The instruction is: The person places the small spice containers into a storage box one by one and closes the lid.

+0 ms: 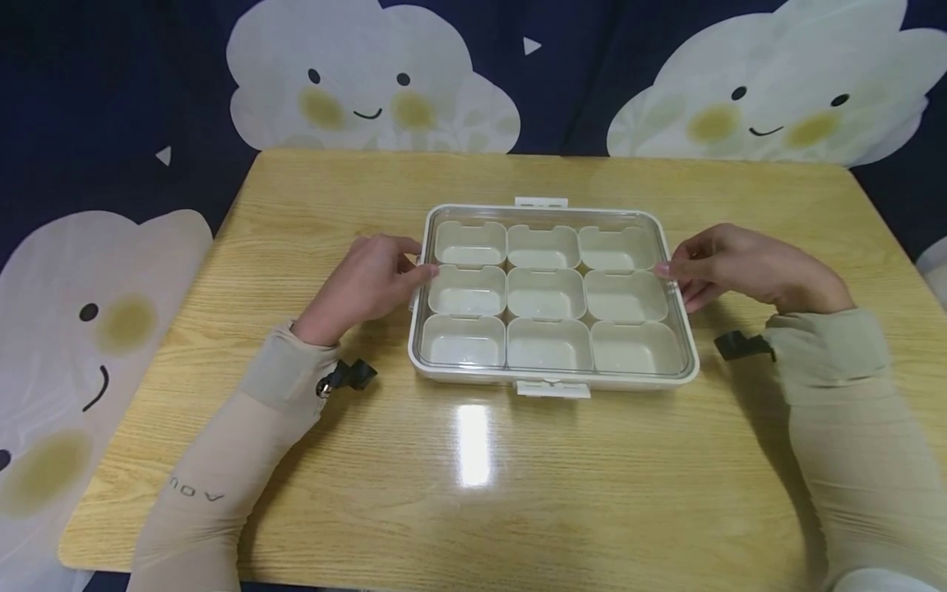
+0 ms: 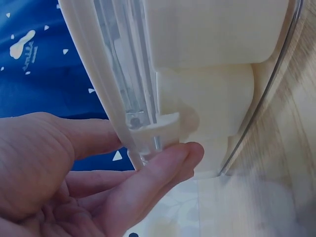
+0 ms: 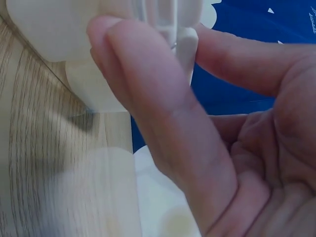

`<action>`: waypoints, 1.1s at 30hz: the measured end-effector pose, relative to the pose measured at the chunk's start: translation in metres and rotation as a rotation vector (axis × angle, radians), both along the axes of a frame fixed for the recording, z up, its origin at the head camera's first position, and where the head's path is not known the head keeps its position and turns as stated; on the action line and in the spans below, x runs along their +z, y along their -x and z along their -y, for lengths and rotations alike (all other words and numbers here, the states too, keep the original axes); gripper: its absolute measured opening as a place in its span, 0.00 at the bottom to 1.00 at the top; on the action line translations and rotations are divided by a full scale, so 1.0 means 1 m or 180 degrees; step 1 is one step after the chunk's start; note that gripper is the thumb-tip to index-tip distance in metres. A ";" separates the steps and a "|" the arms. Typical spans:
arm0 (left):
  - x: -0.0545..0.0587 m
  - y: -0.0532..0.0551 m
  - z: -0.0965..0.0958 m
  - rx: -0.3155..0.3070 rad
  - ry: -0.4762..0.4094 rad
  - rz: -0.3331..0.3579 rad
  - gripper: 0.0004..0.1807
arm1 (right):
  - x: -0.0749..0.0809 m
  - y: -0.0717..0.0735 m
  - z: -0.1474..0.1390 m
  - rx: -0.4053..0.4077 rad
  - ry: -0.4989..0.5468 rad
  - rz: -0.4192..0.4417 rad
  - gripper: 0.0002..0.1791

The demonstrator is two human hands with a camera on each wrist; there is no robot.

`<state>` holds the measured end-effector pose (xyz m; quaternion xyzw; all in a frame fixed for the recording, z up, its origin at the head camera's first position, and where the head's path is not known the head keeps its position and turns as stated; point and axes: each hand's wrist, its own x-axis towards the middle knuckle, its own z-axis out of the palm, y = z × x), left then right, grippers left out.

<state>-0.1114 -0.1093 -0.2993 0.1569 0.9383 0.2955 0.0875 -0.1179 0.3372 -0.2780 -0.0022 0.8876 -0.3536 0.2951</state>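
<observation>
A clear-walled storage box with a white-rimmed transparent lid [image 1: 488, 374] sits in the middle of the table. Through the lid show several cream cups [image 1: 547, 294] in a three-by-three grid. At the box's left side, my left hand [image 1: 370, 275] pinches the edge, thumb on the rim and fingers at a white side latch [image 2: 160, 129]. My right hand [image 1: 747, 267] grips the opposite side, thumb on the lid rim and fingers beneath it. White latches stick outward at the front [image 1: 553, 390] and the back [image 1: 542, 202]. In the right wrist view, fingers [image 3: 158, 94] partly hide the right latch.
The box stands on a light wood table [image 1: 355, 477] with rounded corners. Behind and left of it hangs a dark blue cloth [image 1: 570, 74] printed with smiling clouds. Black straps [image 1: 355, 376] stick out from both sleeve cuffs.
</observation>
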 end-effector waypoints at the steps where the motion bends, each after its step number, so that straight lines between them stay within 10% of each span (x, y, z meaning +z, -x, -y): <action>1: 0.000 0.000 0.000 0.0004 0.0007 -0.0006 0.20 | -0.001 0.000 0.000 -0.0009 0.0009 0.0003 0.27; 16: 0.000 0.000 -0.001 0.0086 -0.0135 0.0053 0.19 | -0.007 0.002 -0.003 -0.0125 0.0241 0.0085 0.25; 33: 0.003 0.004 0.005 0.0002 0.0063 0.0135 0.26 | 0.001 -0.003 -0.006 0.0034 -0.0209 -0.0176 0.34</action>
